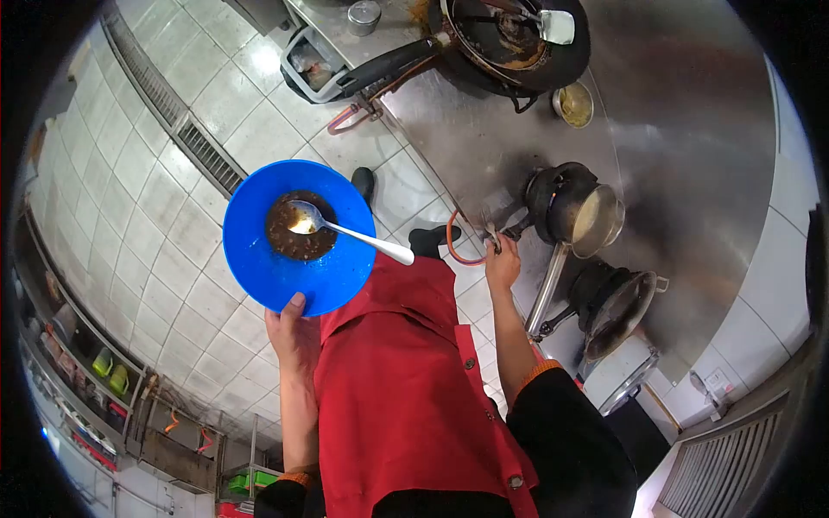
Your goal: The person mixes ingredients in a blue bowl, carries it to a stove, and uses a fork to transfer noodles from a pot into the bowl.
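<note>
My left hand (294, 332) grips the lower rim of a blue bowl (341, 281), thumb on the inner wall. Dark brown sauce (289, 246) with small bits lies in the bowl, and a metal spoon (367, 242) rests in it, handle over the rim. At the stove's front edge, my right hand (502, 262) has its fingers closed around a gas valve (493, 239) by an orange hose (452, 233). Just beyond, a long-handled saucepan (594, 223) with pale liquid sits on a burner.
A second pan (620, 315) stands on the nearer burner to the right. Farther along are a large black wok (566, 69) with a white-headed spatula (555, 27), and a small metal bowl (573, 105). A grey bin (304, 65) stands by the counter. A drain grate (207, 151) crosses the tiled floor.
</note>
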{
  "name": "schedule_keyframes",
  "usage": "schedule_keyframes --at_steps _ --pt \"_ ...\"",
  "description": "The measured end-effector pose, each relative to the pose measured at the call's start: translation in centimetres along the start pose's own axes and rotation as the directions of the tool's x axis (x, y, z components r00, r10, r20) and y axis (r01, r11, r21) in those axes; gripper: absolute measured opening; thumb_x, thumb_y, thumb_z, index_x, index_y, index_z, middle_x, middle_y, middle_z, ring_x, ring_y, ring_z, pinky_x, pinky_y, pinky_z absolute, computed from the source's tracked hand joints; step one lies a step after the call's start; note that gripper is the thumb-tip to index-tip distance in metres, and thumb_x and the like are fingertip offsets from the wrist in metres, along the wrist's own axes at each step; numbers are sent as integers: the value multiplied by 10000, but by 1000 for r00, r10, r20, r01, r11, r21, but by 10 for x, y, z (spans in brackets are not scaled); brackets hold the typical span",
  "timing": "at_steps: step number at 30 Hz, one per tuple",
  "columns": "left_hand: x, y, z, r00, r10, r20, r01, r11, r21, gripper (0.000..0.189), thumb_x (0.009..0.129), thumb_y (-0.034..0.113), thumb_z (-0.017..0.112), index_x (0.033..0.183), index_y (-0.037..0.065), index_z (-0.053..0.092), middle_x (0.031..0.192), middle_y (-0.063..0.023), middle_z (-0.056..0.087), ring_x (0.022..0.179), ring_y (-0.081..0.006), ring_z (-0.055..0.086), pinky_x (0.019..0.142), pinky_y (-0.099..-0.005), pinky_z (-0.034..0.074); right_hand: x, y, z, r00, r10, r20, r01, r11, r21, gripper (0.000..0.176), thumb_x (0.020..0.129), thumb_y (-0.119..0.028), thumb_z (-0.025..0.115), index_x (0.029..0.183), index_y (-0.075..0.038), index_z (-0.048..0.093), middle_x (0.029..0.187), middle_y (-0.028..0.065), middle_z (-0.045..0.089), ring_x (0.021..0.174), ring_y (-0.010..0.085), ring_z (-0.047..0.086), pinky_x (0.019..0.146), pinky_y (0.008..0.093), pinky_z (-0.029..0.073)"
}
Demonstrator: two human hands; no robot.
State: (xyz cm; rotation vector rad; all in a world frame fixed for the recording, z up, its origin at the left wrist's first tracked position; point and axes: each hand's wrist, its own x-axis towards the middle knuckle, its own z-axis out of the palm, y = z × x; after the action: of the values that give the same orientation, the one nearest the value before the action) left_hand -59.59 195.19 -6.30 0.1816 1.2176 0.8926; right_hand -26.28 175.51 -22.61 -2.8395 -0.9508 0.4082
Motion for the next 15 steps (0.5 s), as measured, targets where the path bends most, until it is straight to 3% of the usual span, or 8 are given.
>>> schedule_keyframes --at_steps 5,15 --pt "3 1 -6 1000 -15 -25 15 1000 -15 479 809 88 650 1232 4 442 1169 -85 543 1093 -216 531 954 -389 435 -2 -3 0 999 33 -13 -33 999 -2 309 777 -219 691 1060 -102 649 1067 97 634 945 309 618 798 394 491" --pt "14 11 4 992 -47 118 40 998 55 470 829 89 640 1243 7 432 1187 -79 535 1098 -205 527 969 -385 418 -4 -6 5 991 122 -52 -122 992 13 304 764 -229 708 1040 -117 646 1056 96 630 933 322 613 786 408 489"
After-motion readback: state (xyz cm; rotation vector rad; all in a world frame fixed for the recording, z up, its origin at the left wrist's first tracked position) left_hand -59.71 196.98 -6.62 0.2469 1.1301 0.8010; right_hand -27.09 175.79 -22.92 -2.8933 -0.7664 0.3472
